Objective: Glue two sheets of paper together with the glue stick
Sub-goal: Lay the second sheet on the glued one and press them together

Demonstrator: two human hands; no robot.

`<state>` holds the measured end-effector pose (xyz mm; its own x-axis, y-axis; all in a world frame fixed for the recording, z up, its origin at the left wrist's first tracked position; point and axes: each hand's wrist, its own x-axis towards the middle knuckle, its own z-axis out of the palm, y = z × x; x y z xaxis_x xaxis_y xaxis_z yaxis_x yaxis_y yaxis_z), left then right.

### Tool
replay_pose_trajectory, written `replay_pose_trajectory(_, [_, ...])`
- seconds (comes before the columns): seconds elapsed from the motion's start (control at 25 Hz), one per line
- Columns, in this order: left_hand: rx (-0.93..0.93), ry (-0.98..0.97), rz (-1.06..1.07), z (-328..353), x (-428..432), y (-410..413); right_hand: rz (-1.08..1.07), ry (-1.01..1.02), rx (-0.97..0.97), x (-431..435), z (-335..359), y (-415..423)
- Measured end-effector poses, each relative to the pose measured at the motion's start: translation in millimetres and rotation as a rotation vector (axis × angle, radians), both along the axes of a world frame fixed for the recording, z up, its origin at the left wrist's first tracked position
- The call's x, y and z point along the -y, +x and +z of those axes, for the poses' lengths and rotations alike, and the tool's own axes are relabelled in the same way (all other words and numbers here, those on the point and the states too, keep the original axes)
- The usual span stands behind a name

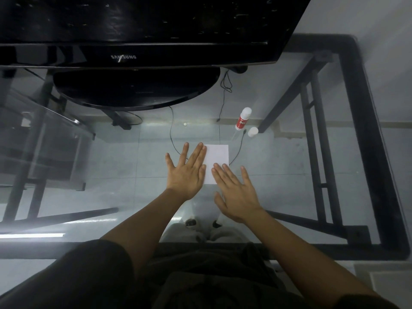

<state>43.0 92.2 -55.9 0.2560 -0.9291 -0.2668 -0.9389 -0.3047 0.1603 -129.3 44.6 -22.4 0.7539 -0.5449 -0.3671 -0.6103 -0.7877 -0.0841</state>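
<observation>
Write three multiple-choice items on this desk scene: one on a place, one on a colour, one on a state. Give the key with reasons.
1. Where is the glue stick relative to the paper?
A. beyond it, to the right
B. on top of it
C. left of it

2. What colour is the glue stick's label?
A. blue
B. red
C. green

3. How are the hands?
A. fists
B. holding the glue stick
C. open and flat

Key: 1 A, it lies by its cap past the paper's far right corner. 2 B, a red band shows. 3 C, left hand and right hand are spread, fingers on the paper.
</observation>
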Motion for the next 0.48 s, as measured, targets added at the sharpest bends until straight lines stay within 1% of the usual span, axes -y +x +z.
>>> replay_pose_trajectory(0.12, [-0.014, 0.001, 0.012, 0.6, -0.7, -0.6, -0.011, -0.021, 0.0, 7.3, 2.7, -23.6])
replay_pose_trajectory(0.36, [-0.01, 0.013, -0.001, 5.5, -0.5, -1.2, -0.088, -0.011, 0.063, 12.7, -2.5, 26.7])
replay_pose_trajectory(0.48, [-0.015, 0.011, -0.001, 6.5, 0.0, -0.9, -0.106, -0.043, 0.028, 29.3, -6.7, 8.8])
